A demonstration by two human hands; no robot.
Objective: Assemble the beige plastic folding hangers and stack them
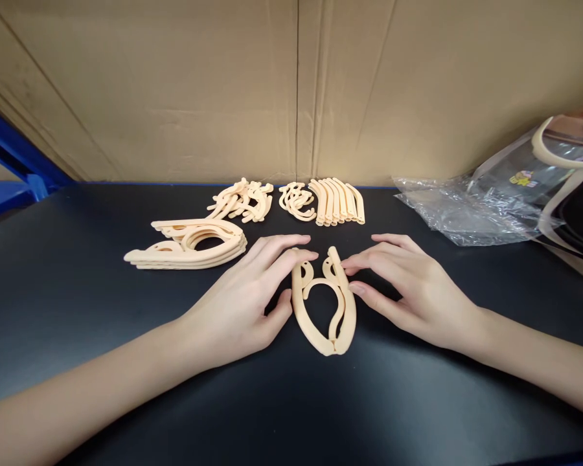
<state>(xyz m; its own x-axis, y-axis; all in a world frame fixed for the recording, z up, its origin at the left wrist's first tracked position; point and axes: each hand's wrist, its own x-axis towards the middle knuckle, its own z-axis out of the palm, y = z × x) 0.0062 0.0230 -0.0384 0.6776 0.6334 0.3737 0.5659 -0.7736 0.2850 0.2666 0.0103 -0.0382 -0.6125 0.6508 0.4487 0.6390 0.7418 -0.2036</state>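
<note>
A folded beige plastic folding hanger (348,320) lies on the black table between my hands, its joint pointing toward me and its curved hook tucked between the two arms. My left hand (245,301) is beside its left arm, fingers stretched out and apart; the index fingertip rests at the arm's upper end. On the other side, my right hand (412,294) has its fingers apart, with the fingertips against the right arm. Neither hand is wrapped around the hanger. To the left of it lies a stack of similar folded hangers (175,259).
At the back of the black table (291,414) are a jumbled pile of hanger arms (245,199), loose hooks (296,199) and a neat row of arms (337,202). A clear plastic bag (461,207) lies back right, before a cardboard wall (214,84). Blue frame (24,152) at left.
</note>
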